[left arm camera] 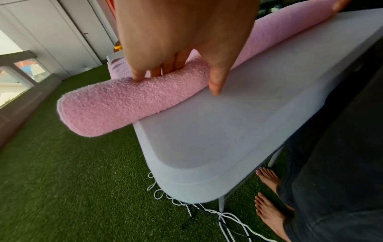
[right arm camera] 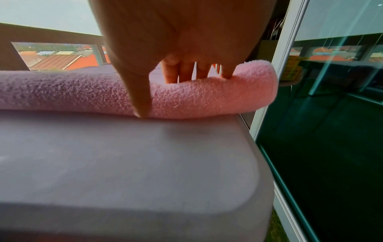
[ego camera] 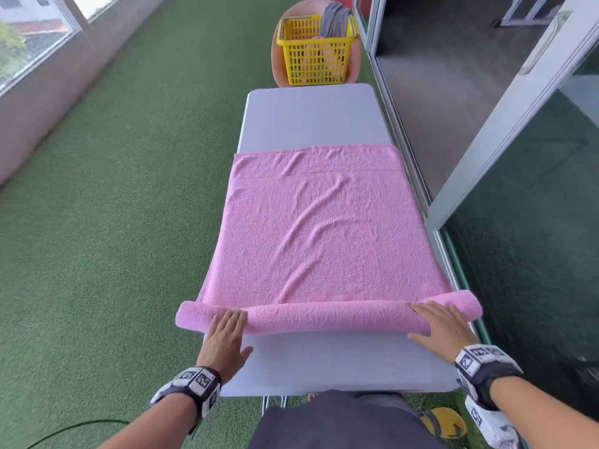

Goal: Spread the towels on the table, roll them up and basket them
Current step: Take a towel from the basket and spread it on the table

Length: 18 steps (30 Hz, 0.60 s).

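Note:
A pink towel (ego camera: 311, 238) lies spread lengthwise on the pale grey table (ego camera: 311, 118), with its near end wound into a roll (ego camera: 324, 317) that overhangs both table sides. My left hand (ego camera: 227, 332) presses flat on the roll's left part; the fingers (left arm camera: 157, 72) lie on top and the thumb touches the table behind it. My right hand (ego camera: 434, 322) presses on the right part in the same way, fingers (right arm camera: 186, 73) over the roll (right arm camera: 207, 101). A yellow basket (ego camera: 316, 64) with a grey towel (ego camera: 335, 19) in it stands beyond the table's far end.
The basket sits on a pink stool (ego camera: 278, 59). A glass sliding door and its frame (ego camera: 486, 189) run close along the table's right side. Green artificial turf (ego camera: 113, 222) covers the floor to the left. White cables (left arm camera: 207, 211) lie under the table by my bare feet (left arm camera: 269, 180).

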Tool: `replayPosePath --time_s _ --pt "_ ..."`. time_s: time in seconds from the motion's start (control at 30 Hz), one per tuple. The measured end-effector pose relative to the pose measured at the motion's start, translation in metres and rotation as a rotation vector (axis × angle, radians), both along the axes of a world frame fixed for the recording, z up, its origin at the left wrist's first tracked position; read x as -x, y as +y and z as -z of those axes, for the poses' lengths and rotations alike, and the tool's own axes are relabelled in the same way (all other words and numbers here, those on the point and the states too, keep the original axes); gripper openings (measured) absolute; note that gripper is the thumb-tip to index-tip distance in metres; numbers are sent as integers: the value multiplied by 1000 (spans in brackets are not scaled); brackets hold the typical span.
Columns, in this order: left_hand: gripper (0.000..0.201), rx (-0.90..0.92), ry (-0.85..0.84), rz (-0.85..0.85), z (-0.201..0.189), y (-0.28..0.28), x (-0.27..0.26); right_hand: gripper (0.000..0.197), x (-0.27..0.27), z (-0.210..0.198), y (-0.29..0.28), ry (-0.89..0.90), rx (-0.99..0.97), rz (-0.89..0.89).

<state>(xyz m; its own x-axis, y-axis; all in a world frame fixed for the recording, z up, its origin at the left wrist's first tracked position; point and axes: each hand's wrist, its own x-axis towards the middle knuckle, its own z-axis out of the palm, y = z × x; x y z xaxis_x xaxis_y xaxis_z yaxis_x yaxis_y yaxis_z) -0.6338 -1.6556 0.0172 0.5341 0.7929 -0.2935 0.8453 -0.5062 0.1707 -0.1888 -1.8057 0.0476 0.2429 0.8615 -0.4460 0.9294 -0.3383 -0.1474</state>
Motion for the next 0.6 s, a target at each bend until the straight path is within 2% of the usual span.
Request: replayPosePath --time_s 0.07,0.13,0.2,0.23,0.37,0.47,0.53,0.6 --pt "57 -44 45 -11 -1 -3 -2 59 3 4 -6 -65 -4 -8" --pt "32 -78 74 -29 -11 3 -9 47 0 -1 1 -87 29 3" --pt "21 -94 100 -32 -20 17 -18 31 -5 -10 20 -112 98 -5" --pt "24 -85 100 -40 -24 24 -23 30 -7 -14 29 -118 107 -4" --pt "50 -55 -26 -106 -23 36 -29 50 -10 -12 44 -38 -51 75" --pt "68 61 36 -76 -15 24 -21 68 1 -3 27 -32 66 -11" --pt "69 9 19 -59 -7 13 -15 75 7 4 13 -66 34 -23" --pt "63 -33 -29 -82 -2 1 -9 72 11 8 4 -93 -12 -15"
